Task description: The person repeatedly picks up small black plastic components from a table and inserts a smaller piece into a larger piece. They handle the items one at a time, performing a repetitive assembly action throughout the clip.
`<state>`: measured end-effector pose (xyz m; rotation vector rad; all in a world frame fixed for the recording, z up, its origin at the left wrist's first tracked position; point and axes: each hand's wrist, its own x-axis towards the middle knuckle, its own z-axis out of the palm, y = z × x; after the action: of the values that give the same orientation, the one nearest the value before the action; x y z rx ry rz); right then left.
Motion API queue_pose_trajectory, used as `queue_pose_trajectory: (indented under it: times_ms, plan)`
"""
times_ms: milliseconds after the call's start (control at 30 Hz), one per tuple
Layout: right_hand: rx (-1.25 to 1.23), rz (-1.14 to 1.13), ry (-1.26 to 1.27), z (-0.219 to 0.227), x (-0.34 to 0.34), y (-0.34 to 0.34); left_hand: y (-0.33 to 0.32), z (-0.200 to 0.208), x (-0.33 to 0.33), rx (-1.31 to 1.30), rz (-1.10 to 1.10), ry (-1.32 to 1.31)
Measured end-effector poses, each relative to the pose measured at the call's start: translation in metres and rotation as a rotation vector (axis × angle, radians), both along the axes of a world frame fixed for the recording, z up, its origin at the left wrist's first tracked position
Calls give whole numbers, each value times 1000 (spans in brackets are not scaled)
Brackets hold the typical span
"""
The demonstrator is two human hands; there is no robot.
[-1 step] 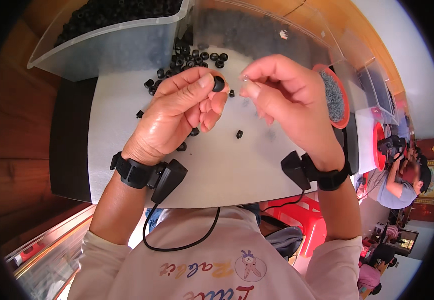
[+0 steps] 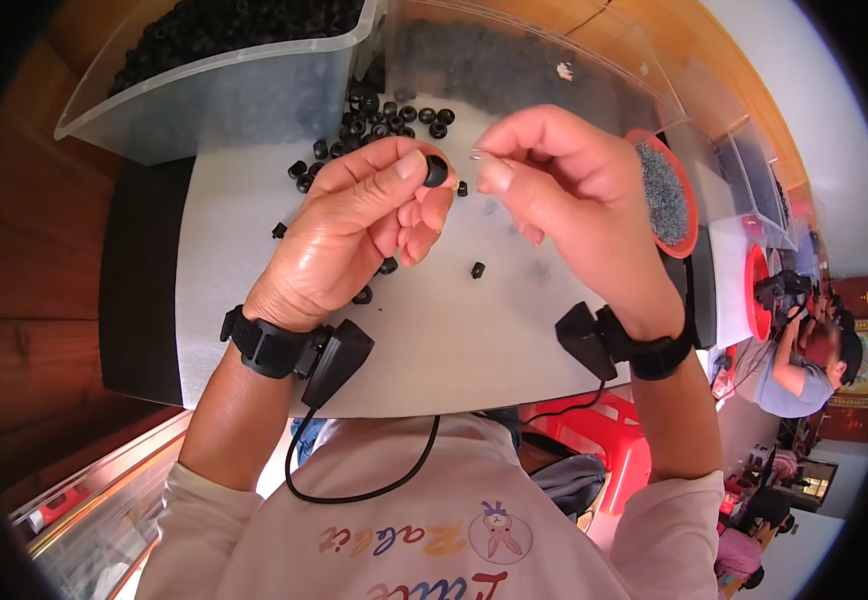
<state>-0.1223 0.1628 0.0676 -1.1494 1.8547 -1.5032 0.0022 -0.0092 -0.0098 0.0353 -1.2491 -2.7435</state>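
Note:
My left hand (image 2: pixel 339 225) pinches a small round black plastic part (image 2: pixel 436 171) between thumb and forefinger, with the other fingers curled below. To its right, my right hand (image 2: pixel 579 190) is closed in a pinch on a tiny, thin, shiny metal piece (image 2: pixel 477 155). The metal piece points toward the black part, with a small gap between them. Behind my left hand lies a loose pile of similar black parts (image 2: pixel 379 128) on the white tabletop (image 2: pixel 434 330). A few single ones (image 2: pixel 478 270) lie apart from it.
A clear plastic bin (image 2: pixel 224 95) heaped with black parts stands at the far left, beside another clear bin (image 2: pixel 534 60). At right, a red bowl (image 2: pixel 692 225) holds many small grey metal pieces. A red stool (image 2: pixel 614 440) stands below the table; people (image 2: pixel 799 370) sit further right.
My right hand has shifted slightly left with the metal piece, toward the black part. My left hand has hardly moved.

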Motion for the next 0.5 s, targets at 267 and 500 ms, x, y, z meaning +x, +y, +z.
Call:
queue_pose_trajectory:
  times_ms: [267,500]
  plan:
    - [-30,18,-211,0,8,-18,0,0,2,15,14,-24]
    - [71,81,337,-5,-9,-12,-2,-3,1,-12,-8,-6]
